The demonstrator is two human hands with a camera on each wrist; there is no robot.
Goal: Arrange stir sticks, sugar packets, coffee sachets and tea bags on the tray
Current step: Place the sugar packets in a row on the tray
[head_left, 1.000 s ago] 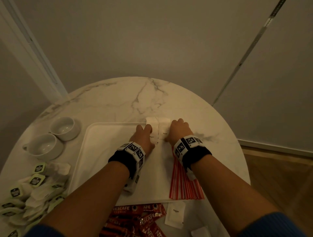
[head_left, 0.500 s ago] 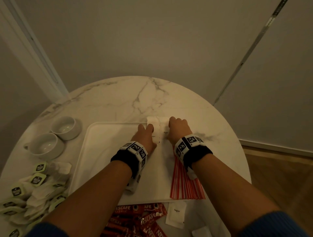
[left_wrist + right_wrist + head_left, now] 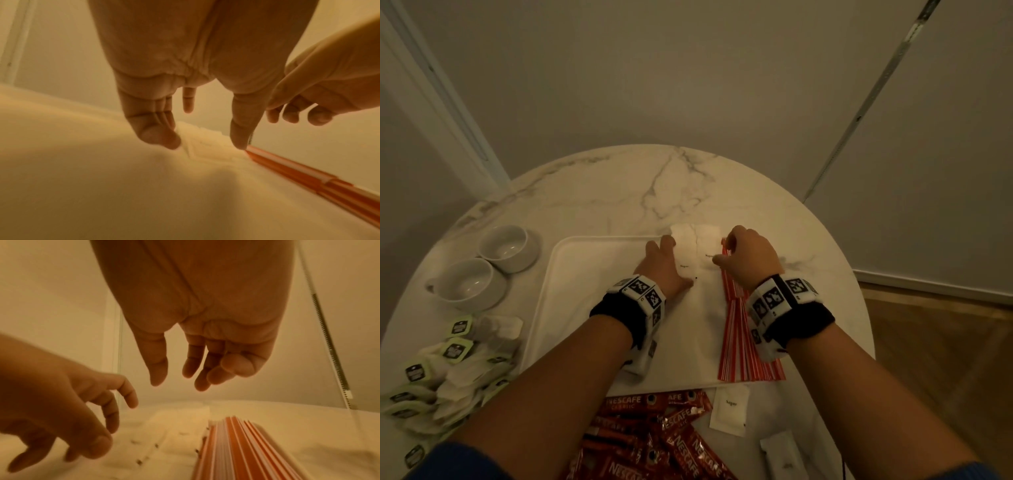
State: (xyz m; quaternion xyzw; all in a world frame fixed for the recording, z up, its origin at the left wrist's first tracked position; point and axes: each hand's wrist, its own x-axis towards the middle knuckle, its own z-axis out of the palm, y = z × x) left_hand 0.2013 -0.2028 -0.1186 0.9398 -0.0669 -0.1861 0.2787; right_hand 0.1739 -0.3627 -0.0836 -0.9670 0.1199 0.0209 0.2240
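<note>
— What could slip here?

— My left hand (image 3: 662,265), fingers spread and straight, steadies the sugar packets (image 3: 697,251) at the tray's (image 3: 585,274) far edge; a nudge could push them over the rim or into the stir sticks (image 3: 743,339) just beside.

— And your right hand (image 3: 751,258)?

— Loosely curled, holding nothing (hovering above). The packets are flat, white, overlapping.

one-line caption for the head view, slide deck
Both hands, left hand and right hand, flank sugar packets beside red stir sticks on the white tray; coffee sachets and tea bags wait off-tray.
</note>
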